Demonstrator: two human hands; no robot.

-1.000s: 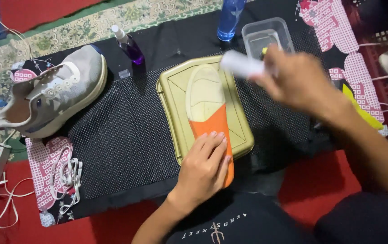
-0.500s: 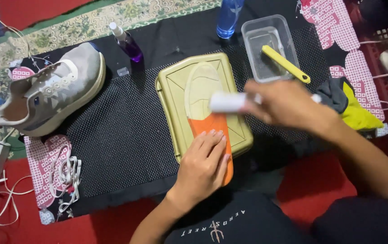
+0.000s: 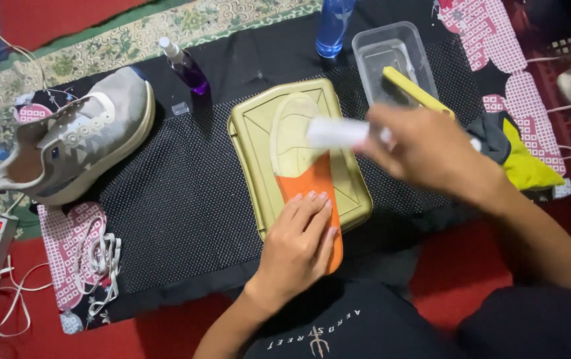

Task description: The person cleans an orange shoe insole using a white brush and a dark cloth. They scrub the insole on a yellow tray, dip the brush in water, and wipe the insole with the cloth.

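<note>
From the head camera, one cream and orange foam shoe insole (image 3: 302, 156) lies on one flat olive plastic lid (image 3: 252, 143), on the black dotted mat (image 3: 179, 213). The left hand (image 3: 298, 242) presses flat on the orange end, fingers (image 3: 312, 206) stretched out. The right hand (image 3: 425, 149) has its fingers curled around one blurry white tube (image 3: 335, 131) above the insole. Nearby sit one grey shoe (image 3: 73, 143), one purple spray bottle (image 3: 186, 65), one blue bottle (image 3: 334, 26) and one clear tub (image 3: 391, 56) holding one yellow brush (image 3: 415, 90).

Matt foam-like insole (image 3: 308, 179) in cream and orange, smooth olive plastic lid (image 3: 249, 133), textured black mesh mat (image 3: 172, 206), clear glossy plastic tub (image 3: 365, 46), grey knit-cloth shoe (image 3: 73, 143)
</note>
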